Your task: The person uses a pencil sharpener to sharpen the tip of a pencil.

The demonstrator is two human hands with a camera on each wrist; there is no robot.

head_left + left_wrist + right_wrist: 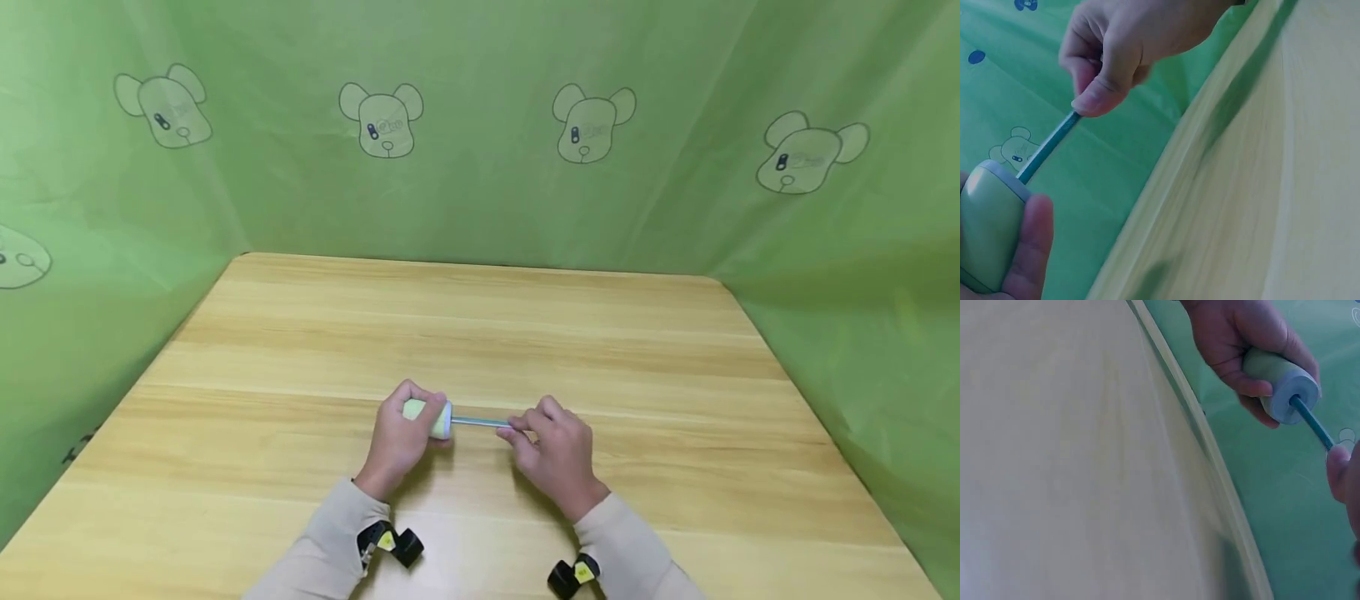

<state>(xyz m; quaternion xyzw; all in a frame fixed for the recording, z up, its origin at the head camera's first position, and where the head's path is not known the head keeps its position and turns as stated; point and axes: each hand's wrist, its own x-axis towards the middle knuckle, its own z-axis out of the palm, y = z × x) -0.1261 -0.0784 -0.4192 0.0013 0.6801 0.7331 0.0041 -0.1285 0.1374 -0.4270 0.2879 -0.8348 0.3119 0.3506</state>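
Note:
My left hand (393, 442) grips a pale green, rounded pencil sharpener (991, 219) with a light blue-grey end. From the hole in that end, which faces right, sticks a blue-green pencil (480, 422); its inner tip is hidden inside. Thumb and fingers of my right hand (558, 454) pinch the pencil's outer end. In the right wrist view the round end face of the sharpener (1294, 400) shows, with the pencil (1314, 427) entering at its middle. Both hands are held above the table's near half, and their shadows fall on the wood.
A light wood-grain table (480, 333) spreads beneath the hands. Green cloth (480, 208) printed with bear heads hangs behind it and on both sides. Black cameras are strapped to the left wrist (390, 542) and right wrist (573, 575), over beige sleeves.

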